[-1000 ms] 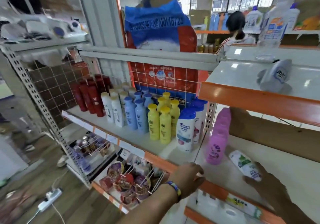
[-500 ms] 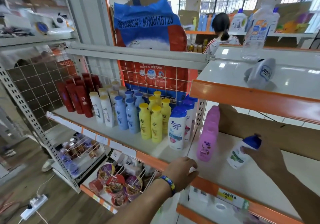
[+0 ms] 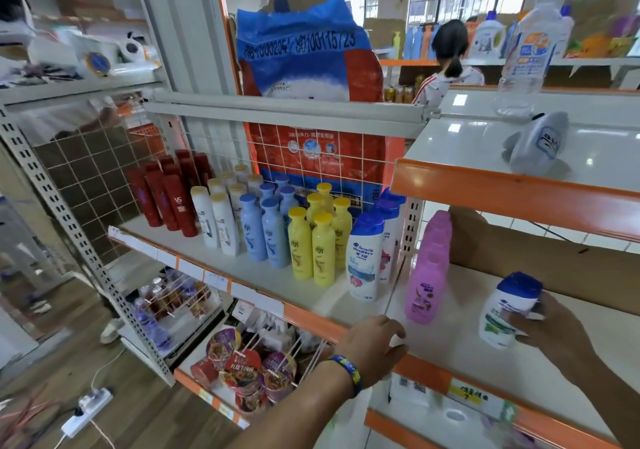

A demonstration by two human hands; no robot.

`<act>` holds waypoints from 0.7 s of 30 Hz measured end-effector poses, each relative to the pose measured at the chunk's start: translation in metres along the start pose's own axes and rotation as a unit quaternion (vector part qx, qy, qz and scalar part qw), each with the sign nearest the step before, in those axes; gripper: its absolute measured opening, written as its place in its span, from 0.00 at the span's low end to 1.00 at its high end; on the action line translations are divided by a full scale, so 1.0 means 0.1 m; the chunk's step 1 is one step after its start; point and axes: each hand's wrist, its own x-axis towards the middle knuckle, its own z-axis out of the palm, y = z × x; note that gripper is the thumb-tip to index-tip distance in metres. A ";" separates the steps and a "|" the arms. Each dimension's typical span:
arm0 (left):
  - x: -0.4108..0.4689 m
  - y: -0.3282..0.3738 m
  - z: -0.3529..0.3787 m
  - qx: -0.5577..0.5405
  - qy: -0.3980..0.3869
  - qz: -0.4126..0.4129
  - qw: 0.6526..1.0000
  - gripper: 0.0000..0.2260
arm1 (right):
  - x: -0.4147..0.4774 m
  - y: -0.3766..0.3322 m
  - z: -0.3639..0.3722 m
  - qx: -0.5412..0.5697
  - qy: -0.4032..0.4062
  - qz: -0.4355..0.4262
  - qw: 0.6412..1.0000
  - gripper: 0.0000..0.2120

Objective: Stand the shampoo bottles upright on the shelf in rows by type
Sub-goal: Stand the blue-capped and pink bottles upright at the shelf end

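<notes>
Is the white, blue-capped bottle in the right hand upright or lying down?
Upright: white, blue-capped bottle stands cap-up on the shelf, gripped by the right hand.

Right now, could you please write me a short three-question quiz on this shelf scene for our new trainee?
1. True or false: the white bottle with the green label stands upright in the right hand.
2. Which row stands nearest that bottle? A. red bottles B. pink bottles C. yellow bottles
3. Fill in: the left hand rests on the shelf's orange ____.

Key: 1 true; 2 B; 3 front edge.
</notes>
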 end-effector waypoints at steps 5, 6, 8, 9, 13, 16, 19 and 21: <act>0.00 -0.05 0.08 0.001 0.002 0.005 1.000 0.12 | 0.09 0.13 0.03 0.022 -0.001 0.025 0.999 0.21; -0.01 -0.05 0.09 0.001 0.004 0.008 1.000 0.12 | 0.12 0.18 0.05 0.023 -0.008 0.026 0.999 0.23; -0.03 -0.06 0.11 0.000 0.009 0.015 1.000 0.12 | 0.09 0.22 0.10 0.014 -0.017 0.036 0.999 0.21; -0.03 -0.07 0.13 0.000 0.010 0.015 1.000 0.12 | 0.07 0.26 0.13 0.004 -0.015 0.038 0.999 0.20; -0.03 -0.13 0.15 0.006 0.009 0.006 1.000 0.12 | 0.08 0.36 0.22 -0.076 0.012 0.007 0.997 0.15; -0.03 -0.18 0.17 0.005 0.009 0.009 1.000 0.12 | 0.11 0.32 0.27 -0.103 -0.007 -0.002 0.995 0.15; -0.04 -0.18 0.17 0.000 0.015 0.012 1.000 0.12 | 0.11 0.25 0.34 -0.107 -0.015 -0.010 0.994 0.15; -0.05 -0.17 0.17 -0.004 0.015 0.010 1.000 0.11 | 0.11 0.21 0.39 -0.102 -0.020 -0.011 0.995 0.16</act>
